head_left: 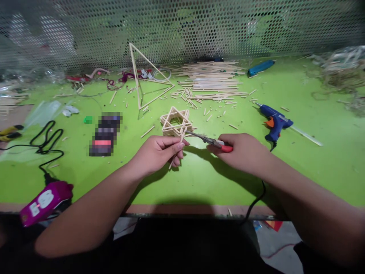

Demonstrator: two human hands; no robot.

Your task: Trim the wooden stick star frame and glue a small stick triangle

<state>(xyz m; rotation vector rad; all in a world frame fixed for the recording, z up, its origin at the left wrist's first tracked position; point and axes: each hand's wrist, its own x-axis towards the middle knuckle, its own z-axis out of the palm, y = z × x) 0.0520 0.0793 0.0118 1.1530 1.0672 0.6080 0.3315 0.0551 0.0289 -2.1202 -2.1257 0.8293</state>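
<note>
Left hand (156, 154) pinched on a thin wooden stick (177, 150), fingers curled round it. Right hand (241, 150) closed on red-handled cutters (212, 140), nose just beside the stick's upper end. Star-shaped stacked stick frame (175, 121) sits on the green table (313, 171) just ahead of the hands, untouched. Blue hot glue gun (275, 121) off to the right; loose stick pile (211, 80) and large stick triangle (134, 76) further back

Bright, even light from above falls on the green worktop (216, 179), with soft shadows under the left hand (156, 154) and right hand (242, 152). Wide-angle distortion bends the edges; the perforated screen (182, 30) looks hazy. A pixelated block (105, 134) obscures one area.
</note>
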